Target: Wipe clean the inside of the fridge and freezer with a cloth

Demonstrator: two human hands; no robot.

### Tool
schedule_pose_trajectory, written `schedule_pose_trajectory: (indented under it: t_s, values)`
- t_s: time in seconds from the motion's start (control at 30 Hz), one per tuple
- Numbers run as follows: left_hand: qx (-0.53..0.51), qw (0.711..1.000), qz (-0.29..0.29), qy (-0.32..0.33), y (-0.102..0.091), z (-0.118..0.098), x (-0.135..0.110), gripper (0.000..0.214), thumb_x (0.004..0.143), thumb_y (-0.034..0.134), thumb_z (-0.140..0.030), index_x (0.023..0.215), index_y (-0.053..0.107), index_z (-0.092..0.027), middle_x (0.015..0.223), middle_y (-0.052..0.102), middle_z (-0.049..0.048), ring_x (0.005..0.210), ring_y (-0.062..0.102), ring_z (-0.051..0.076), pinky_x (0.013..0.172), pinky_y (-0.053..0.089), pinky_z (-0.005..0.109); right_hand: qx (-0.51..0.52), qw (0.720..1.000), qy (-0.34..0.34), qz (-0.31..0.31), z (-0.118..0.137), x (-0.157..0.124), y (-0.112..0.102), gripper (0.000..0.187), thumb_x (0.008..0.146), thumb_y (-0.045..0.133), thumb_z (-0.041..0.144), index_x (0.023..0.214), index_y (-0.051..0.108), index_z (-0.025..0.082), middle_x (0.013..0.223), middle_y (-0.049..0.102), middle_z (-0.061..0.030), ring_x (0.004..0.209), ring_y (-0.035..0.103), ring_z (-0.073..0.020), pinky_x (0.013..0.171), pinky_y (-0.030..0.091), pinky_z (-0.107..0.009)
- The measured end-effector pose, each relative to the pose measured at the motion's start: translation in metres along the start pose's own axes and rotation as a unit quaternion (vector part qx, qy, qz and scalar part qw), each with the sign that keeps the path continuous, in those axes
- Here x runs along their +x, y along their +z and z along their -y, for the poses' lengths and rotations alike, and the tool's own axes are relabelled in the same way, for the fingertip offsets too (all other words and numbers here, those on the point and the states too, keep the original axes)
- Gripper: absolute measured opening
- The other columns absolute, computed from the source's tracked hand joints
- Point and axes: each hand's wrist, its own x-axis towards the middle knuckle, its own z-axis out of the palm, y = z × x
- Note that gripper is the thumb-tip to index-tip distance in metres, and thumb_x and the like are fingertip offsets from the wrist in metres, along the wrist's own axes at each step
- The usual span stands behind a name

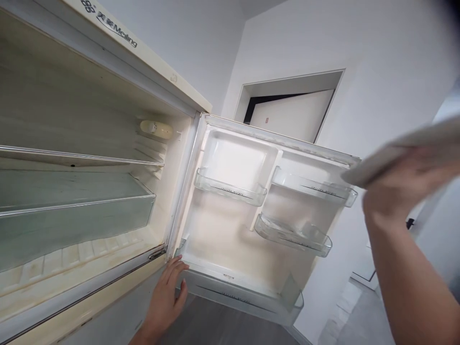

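An old cream refrigerator stands with its door (230, 225) swung wide, showing the door's white inner face. My left hand (167, 292) rests at the hinge-side corner of the clear bottom door bin (240, 297). Its fingers lie over the bin's rim, and the thumb is apart from them. At the right, my right hand (402, 179) is raised beside the door's far upper corner. A greyish-white cloth (381, 160) is in its grip, and both are smeared by motion. Three smaller clear bins, including the upper left bin (230, 189), sit on the door.
Inside the fridge compartment are a glass shelf (79, 157), a greenish clear drawer (79, 225) and a yellowed lamp cover (156, 128). The ribbed floor has brownish stains. Behind the door is a recessed doorway with a white door (291, 115). Grey floor shows below.
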Motion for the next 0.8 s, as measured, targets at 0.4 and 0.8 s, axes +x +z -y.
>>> schedule_pose_trajectory:
  t_s: [0.4,0.8]
  values:
    - [0.033,0.999,-0.021,0.035,-0.009,0.001,0.006,0.025,0.09,0.043,-0.016,0.112,0.051,-0.024,0.112,0.069,0.0088,0.119,0.062,0.024,0.086,0.061,0.038,-0.269,0.92,-0.25,0.138,-0.015,0.093,0.061,0.069,0.095,0.036,0.046,0.154,0.021,0.013,0.161,0.022,-0.0094,0.147,0.022,-0.0296,0.118,0.027,-0.05]
    - [0.03,0.998,-0.029,0.045,-0.006,0.001,0.008,0.024,0.089,0.043,-0.017,0.111,0.052,-0.022,0.111,0.069,0.0099,0.117,0.062,0.026,0.086,0.06,0.04,-0.087,0.986,0.13,0.054,-0.079,0.072,-0.007,0.051,0.087,0.052,0.037,0.133,0.054,0.016,0.135,0.058,-0.0176,0.12,0.057,-0.0336,0.099,0.046,-0.048]
